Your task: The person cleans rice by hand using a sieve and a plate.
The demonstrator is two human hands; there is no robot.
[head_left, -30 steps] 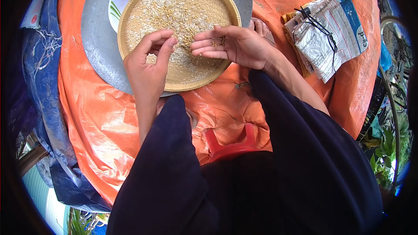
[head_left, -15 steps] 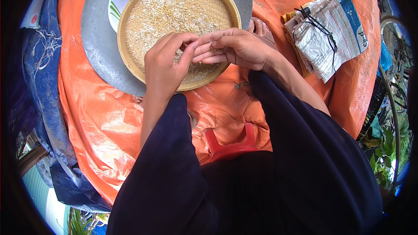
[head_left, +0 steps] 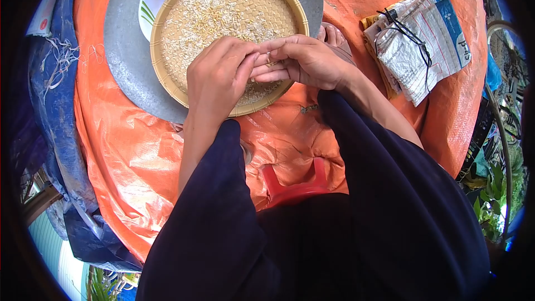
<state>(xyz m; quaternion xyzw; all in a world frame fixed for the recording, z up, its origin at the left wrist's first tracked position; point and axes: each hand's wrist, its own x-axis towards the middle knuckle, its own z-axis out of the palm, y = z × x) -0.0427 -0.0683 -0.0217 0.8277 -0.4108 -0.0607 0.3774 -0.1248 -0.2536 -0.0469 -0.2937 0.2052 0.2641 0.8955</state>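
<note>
A round woven bamboo tray holds pale grains, which look like rice, with yellower unhusked ones among them. Over its near side, my two hands meet. My right hand is turned palm up and slightly cupped, thumb folded over, with a few yellowish grains on its fingers. Curled fingers of my left hand touch the right fingertips, thumb and fingers closed together. Whatever is between the left fingertips is hidden.
Under the tray are a white plate with green leaves and a wide grey metal tray. An orange tarp covers the ground. Folded sacks with black cord lie right. A red stool is beneath me.
My left hand has shifted slightly right, and its thumb and fingers have closed together over the right fingertips. The right hand and tray stay nearly still.
</note>
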